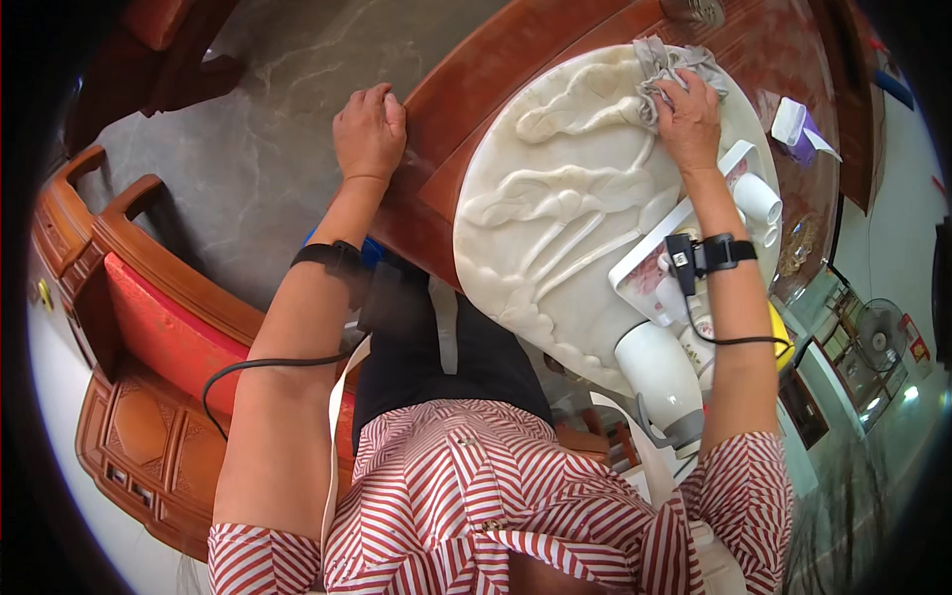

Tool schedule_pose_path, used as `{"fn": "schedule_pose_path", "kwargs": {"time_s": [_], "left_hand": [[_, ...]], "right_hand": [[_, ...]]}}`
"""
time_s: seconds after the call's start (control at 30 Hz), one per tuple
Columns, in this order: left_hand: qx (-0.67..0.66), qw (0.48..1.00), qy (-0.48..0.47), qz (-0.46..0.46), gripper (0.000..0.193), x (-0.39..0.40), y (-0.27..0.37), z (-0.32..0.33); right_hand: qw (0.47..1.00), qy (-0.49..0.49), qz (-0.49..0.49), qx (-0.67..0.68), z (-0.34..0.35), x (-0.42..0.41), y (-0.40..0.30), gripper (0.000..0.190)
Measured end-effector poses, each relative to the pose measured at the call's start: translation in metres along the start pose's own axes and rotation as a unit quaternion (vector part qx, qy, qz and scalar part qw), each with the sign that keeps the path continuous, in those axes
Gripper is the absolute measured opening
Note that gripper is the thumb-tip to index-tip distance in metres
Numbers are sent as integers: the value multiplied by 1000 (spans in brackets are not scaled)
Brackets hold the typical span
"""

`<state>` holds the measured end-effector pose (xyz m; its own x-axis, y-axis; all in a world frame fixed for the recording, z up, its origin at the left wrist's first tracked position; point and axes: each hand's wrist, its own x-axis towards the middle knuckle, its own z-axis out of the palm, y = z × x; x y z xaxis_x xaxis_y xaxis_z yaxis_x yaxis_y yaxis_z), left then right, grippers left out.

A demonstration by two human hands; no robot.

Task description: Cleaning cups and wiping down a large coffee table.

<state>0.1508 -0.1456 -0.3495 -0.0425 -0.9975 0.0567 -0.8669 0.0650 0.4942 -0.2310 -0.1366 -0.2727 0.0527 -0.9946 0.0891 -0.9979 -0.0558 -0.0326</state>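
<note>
A crumpled grey cloth (pixel 648 78) lies under my right hand (pixel 690 123), pressed against the upper edge of a carved white stone-like tea tray (pixel 491 178). My fingers bend over the cloth and grip it. My left hand (pixel 370 134) is curled beside the edge of the reddish wooden table (pixel 439 97), with nothing visible in it; whether it rests on the wood is unclear. Below my right forearm, a white serving tray (pixel 632 275) with a floral pattern holds a white cup (pixel 757 199) and other pieces, partly hidden by the arm.
A white thermos jug (pixel 658 372) with a grey top stands at the board's lower edge. A purple tissue pack (pixel 799 137) lies on the table's right side, near a glass ashtray-like dish (pixel 797 242). A carved wooden sofa (pixel 171 282) with a red cushion is at left.
</note>
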Motion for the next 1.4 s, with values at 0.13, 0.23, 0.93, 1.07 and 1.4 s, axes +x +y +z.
{"fn": "schedule_pose_path", "kwargs": {"time_s": [0.13, 0.23, 0.93, 1.07, 1.4], "left_hand": [[7, 1000, -9, -9, 22, 1, 7, 0], [13, 1000, -11, -13, 22, 2, 4, -2], [20, 1000, -3, -23, 25, 1, 8, -2], [28, 999, -2, -19, 25, 0, 3, -1], [33, 999, -10, -25, 26, 0, 9, -5]], "right_hand": [[998, -14, -29, -53, -5, -1, 54, 23], [999, 0, -6, -47, 3, -10, 53, 22], [994, -47, -101, -6, -12, 15, 32, 22], [987, -57, -153, -1, -12, 18, 28, 20], [986, -54, -155, 4, -10, 22, 33, 18]]}}
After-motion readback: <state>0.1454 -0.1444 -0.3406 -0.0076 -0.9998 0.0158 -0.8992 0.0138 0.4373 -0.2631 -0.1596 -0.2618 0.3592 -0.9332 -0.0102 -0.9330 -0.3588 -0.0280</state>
